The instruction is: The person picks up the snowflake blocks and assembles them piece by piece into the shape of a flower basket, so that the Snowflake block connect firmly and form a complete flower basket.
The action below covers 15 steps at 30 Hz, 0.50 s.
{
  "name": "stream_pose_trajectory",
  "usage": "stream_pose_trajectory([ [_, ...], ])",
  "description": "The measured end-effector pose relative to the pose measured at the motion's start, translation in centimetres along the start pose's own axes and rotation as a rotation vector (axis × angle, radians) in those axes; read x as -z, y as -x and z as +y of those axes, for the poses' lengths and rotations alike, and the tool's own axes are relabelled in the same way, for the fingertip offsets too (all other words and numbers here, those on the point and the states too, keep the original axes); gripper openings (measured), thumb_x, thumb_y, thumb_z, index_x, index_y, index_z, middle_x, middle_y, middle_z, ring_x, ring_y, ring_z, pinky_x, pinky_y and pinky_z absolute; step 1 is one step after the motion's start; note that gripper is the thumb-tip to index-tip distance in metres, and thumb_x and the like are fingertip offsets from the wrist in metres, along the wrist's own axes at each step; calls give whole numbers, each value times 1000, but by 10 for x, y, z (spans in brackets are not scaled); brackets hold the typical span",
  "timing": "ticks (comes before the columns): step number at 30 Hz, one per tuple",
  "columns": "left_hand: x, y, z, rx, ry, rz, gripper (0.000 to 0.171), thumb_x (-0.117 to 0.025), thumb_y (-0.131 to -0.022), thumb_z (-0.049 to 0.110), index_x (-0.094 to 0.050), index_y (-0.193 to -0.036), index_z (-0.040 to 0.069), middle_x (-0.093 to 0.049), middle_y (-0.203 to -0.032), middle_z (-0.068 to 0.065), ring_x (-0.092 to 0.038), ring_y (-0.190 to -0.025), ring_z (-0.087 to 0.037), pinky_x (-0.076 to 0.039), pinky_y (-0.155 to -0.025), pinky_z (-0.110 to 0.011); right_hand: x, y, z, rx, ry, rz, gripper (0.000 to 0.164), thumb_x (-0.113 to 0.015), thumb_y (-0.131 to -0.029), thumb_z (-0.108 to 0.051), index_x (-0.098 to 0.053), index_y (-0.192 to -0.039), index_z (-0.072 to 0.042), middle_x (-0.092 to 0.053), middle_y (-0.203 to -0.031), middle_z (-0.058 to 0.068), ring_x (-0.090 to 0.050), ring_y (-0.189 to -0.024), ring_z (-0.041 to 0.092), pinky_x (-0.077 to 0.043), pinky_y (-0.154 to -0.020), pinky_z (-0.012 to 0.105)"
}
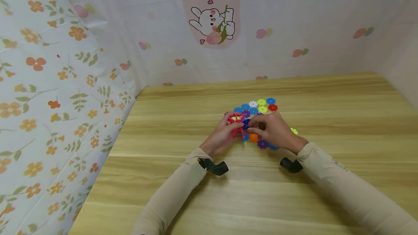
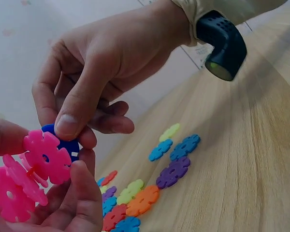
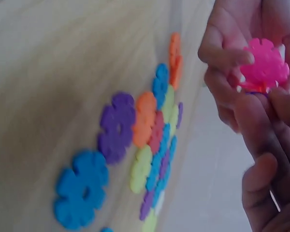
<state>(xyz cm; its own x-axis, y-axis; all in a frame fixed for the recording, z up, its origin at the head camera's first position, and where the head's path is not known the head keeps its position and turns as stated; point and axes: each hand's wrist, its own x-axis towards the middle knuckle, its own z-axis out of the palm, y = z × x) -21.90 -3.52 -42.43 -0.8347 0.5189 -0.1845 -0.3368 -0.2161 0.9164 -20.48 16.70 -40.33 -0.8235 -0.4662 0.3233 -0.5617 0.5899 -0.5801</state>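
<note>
My left hand (image 1: 222,134) grips joined pink flower pieces (image 2: 49,155) above the wooden table (image 1: 183,111); at their right side, my right hand (image 1: 275,130) pinches a dark blue piece (image 2: 73,146). Loose flower discs (image 1: 262,144) lie to the right.

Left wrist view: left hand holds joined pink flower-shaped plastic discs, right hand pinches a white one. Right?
The right hand pinches a dark-blue flower-shaped plastic disc, not white, per left wrist view; the left hand does hold joined pink discs.
</note>
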Motion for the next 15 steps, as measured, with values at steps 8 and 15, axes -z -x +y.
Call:
stream_pose_trajectory([
  [8,5,-1,2,6,-2,33,27,-46,-106,10,-40,-131,16,-56,-96,0,-59,-82,-17,-51,-78,-29,25,0,4,-2,9,-117,8,-74,-89,-6,-76,-96,-7,-76,-78,5,-66,-58,14,-52,-56,19],
  [15,12,0,4,-17,-20,47,42,-46,-105,9,-33,-144,7,-51,-90,0,-54,-82,-16,-53,-79,-30,50,0,19,-62,114,-192,9,-75,-88,-8,-76,-98,-7,-75,-81,1,-66,-65,12,-52,-58,22],
])
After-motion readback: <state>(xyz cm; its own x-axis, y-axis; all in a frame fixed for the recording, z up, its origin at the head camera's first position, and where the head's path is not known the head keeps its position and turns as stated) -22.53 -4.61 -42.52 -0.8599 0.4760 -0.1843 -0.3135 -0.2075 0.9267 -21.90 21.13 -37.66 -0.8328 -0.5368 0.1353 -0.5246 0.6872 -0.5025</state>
